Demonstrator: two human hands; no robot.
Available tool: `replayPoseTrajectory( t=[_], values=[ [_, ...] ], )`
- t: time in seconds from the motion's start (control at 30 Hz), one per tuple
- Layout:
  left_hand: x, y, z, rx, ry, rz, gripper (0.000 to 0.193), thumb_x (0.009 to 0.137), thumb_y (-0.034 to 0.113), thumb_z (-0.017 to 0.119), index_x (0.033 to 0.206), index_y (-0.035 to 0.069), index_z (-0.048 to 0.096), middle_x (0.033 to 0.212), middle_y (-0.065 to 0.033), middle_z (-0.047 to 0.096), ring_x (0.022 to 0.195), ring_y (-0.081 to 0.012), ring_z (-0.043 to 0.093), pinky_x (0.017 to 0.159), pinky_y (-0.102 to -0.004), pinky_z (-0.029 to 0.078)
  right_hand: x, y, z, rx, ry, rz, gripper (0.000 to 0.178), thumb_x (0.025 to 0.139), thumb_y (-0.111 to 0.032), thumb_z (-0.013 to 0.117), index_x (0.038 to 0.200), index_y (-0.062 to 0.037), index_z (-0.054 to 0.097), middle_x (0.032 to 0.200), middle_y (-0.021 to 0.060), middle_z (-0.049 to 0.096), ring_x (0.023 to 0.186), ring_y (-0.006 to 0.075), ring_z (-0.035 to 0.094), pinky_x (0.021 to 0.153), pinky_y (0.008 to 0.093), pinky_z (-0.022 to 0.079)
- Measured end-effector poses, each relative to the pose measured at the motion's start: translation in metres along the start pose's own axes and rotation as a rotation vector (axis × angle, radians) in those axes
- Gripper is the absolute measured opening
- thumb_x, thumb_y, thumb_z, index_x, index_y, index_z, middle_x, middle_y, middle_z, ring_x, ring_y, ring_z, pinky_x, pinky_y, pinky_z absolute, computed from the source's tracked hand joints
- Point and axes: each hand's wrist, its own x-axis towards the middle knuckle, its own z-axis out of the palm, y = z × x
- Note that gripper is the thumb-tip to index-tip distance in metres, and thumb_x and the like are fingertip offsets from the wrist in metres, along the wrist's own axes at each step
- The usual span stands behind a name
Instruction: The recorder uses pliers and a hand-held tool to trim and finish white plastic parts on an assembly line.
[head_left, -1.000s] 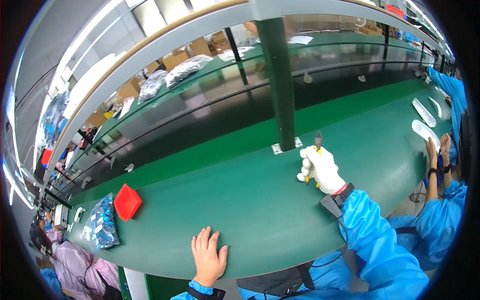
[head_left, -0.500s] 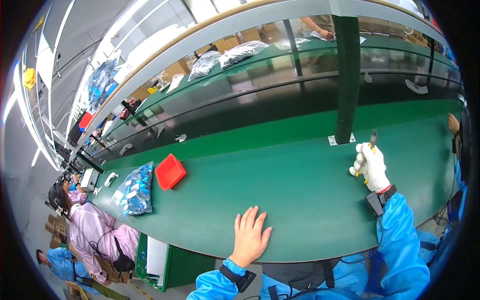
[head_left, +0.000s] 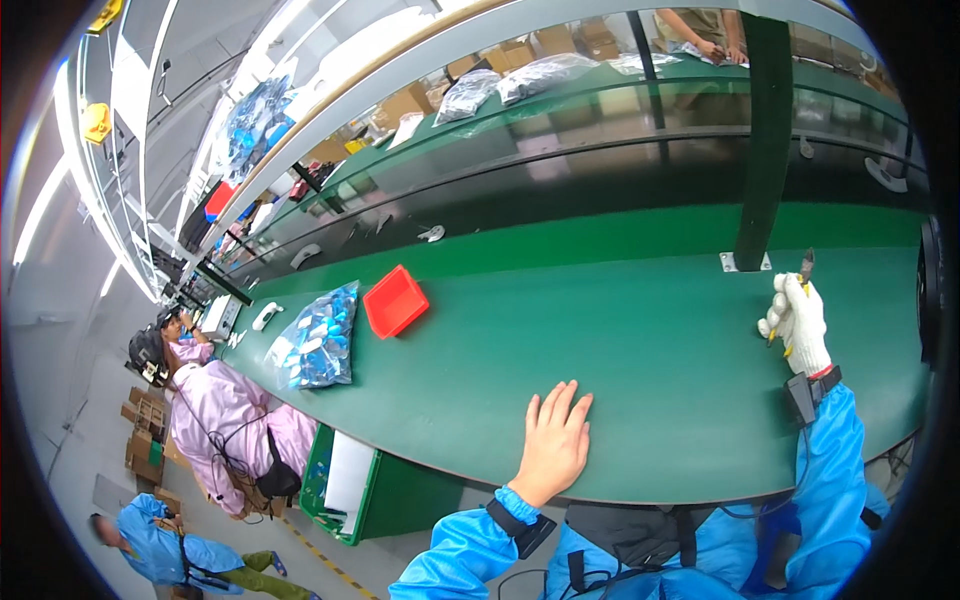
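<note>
My bare left hand (head_left: 554,445) lies flat on the green tabletop (head_left: 640,400) near its front edge, fingers stretched out and holding nothing. In a white knit glove, my right hand (head_left: 800,322) is closed round a pair of pliers (head_left: 808,264). Their dark metal tip points away from me, and bits of yellow handle show between and below the fingers. The jaws are too small to make out clearly. Left of my left hand, a red plastic bin (head_left: 396,302) sits on the table, beside a clear bag (head_left: 325,337) of blue and white pieces.
A green post (head_left: 764,150) rises from the table's back edge near my right hand. At the far left are a white box-shaped device (head_left: 221,316) and a person in pink (head_left: 225,425). A green crate (head_left: 372,490) stands below the front edge. Someone's hands (head_left: 715,48) work across the partition.
My view has swung left, so the table and both hands appear farther right. The left hand stays flat on the table; the right keeps hold of the pliers.
</note>
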Motion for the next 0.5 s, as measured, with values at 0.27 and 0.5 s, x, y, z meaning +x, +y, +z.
replayPoseTrajectory(
  t=[0.27,0.5],
  values=[
    [0.0004,0.0004,-0.0018,-0.028,0.0,-0.008,0.043,0.093,0.014,0.06,0.134,0.006,0.054,0.145,-0.0178,0.047,0.138,-0.0366,0.042,0.114,-0.0586,0.03,0.0004,-0.0027,0.0043,0.0,0.014,-0.001,0.022,0.104,-0.032,0.055,0.1,-0.0104,0.056,0.066,-0.0036,0.05,0.051,0.0116,0.05,0.051,0.0346,0.047],
    [0.0021,-0.0021,-0.0003,-0.017,0.008,0.0,0.043,0.093,0.016,0.061,0.134,0.006,0.055,0.145,-0.0175,0.047,0.138,-0.0362,0.042,0.114,-0.0587,0.03,-0.0006,-0.0031,0.0067,0.015,0.0,-0.011,0.022,0.104,-0.032,0.055,0.1,-0.0102,0.056,0.065,-0.0032,0.051,0.052,0.0114,0.05,0.051,0.035,0.047]
  ],
)
